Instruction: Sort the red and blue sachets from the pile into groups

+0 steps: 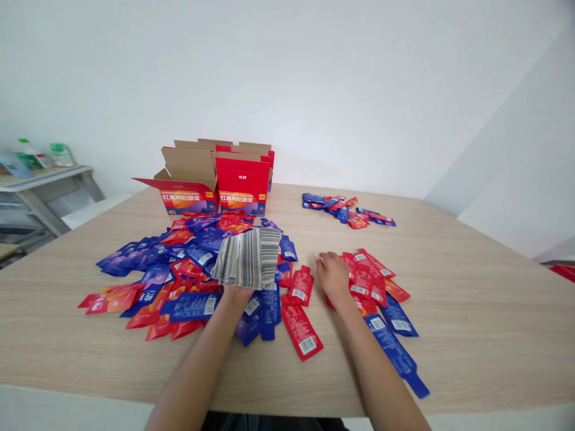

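Note:
My left hand is mostly hidden under a grey striped cloth that it holds up over a big heap of red and blue sachets. My right hand rests palm down on the wooden table, fingers together, touching the left edge of a smaller pile of red sachets. Two loose red sachets, one and another, lie between my forearms. Long blue sachets lie right of my right forearm.
Two open red cardboard boxes, one beside the other, stand at the back of the table. A further small pile of sachets lies at the back right. A shelf with bottles stands off the table at left, against the white wall.

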A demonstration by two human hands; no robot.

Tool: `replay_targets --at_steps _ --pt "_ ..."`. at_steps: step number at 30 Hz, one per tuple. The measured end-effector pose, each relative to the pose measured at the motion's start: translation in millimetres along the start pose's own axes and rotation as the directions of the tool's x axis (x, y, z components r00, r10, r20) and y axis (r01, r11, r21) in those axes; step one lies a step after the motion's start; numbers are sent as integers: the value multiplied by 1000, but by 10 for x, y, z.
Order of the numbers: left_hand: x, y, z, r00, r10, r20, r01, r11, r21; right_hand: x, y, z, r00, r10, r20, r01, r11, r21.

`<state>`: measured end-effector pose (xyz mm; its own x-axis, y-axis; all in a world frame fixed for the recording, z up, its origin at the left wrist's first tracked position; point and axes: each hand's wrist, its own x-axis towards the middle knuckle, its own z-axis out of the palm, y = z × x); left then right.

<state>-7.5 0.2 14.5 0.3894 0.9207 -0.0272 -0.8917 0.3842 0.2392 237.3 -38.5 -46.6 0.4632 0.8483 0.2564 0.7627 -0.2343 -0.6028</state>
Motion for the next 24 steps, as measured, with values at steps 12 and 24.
replay_targets --at_steps 12,24 --pt "-28 -179 -115 997 -68 -35 69 996 52 34 162 107 999 42 -6 -43 981 -189" --pt "-62 -533 -231 972 -235 -8 235 968 86 -92 -255 24 967 -127 -221 205 902 379"
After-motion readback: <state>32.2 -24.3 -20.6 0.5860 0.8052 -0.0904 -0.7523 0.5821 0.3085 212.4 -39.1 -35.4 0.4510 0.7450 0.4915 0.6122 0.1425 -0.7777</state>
